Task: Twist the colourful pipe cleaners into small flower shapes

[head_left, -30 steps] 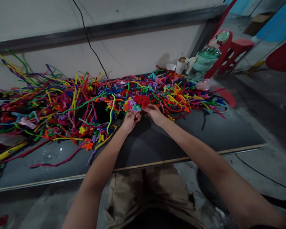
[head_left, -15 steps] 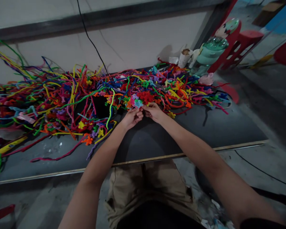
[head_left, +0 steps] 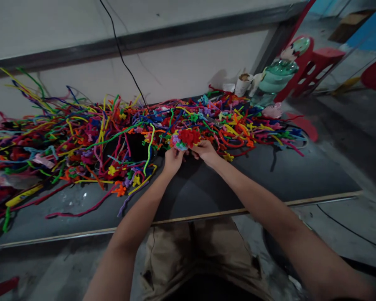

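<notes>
A small bunch of pipe-cleaner flowers (head_left: 188, 139), in red, lilac and light blue, is held up over the near side of the heap. My left hand (head_left: 174, 159) pinches it from below on the left, fingers closed. From the right, my right hand (head_left: 205, 151) closes its thumb and fingers at the base of the same bunch. The stems are hidden by my fingers. Behind and beside both hands spreads a tangled heap of coloured pipe cleaners (head_left: 84, 125), with loose flowers of the same stuff in it.
The heap lies along a dark table (head_left: 213, 196) against a pale wall. At the right end stand a paper cup (head_left: 243, 85), a green plastic jar (head_left: 271, 81) and a pink shell-like piece (head_left: 272, 110). A black cable (head_left: 122, 54) hangs down the wall. Red stools (head_left: 322, 69) stand beyond.
My left hand has turned more upright and shifted its pinch under the flowers. The bunch has tilted, showing more of the red flower. The camera view has shifted slightly.
</notes>
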### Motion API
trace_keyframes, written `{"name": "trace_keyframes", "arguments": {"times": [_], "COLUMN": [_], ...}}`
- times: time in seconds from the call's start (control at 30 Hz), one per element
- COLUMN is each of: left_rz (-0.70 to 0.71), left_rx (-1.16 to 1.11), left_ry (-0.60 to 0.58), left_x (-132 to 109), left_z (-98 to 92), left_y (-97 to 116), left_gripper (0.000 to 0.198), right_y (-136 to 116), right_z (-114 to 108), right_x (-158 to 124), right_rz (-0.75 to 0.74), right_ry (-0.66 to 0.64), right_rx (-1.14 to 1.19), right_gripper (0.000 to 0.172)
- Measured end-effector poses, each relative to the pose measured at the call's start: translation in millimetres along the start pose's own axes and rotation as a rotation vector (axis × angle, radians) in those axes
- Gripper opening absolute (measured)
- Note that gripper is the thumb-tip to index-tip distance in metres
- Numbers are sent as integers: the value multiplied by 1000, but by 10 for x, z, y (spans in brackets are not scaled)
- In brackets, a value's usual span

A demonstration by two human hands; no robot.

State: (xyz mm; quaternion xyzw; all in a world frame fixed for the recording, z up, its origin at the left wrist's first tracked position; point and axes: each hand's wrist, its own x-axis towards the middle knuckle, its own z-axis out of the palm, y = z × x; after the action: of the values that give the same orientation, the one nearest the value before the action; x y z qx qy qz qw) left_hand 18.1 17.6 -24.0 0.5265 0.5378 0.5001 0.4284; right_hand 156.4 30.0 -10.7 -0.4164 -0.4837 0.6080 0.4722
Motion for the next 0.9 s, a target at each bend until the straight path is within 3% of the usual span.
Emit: {"name": "trace_keyframes", "arguments": {"times": [0.17, 0.27, 0.4, 0.53, 0.73, 0.9], "left_rz": [-9, -42, -92, -96, -115, -98], "left_rx": [-30, -117, -256, -209, -152, -122], "left_ry": [-7, -42, -155, -269, -92, -48], "left_x": [-1, -6, 1, 0, -6, -13], "left_z": [45, 71, 53, 31, 72, 76], "left_y": [1, -6, 7, 18, -59, -95], "left_gripper": [26, 31, 25, 40, 58, 56], "right_y": [-37, -66, -85, 6, 176, 210], "right_z": [-78, -27, 27, -30, -76, -53], "right_x": [2, -24, -56, -38, 2, 38], "right_rz": [-81, -91, -101, -231, -409, -397], "right_ry": [57, 121, 114, 79, 153, 163], "right_rx": [-167, -153, -92, -163, -351, -329], "right_gripper": [48, 44, 49, 53, 38, 23]}}
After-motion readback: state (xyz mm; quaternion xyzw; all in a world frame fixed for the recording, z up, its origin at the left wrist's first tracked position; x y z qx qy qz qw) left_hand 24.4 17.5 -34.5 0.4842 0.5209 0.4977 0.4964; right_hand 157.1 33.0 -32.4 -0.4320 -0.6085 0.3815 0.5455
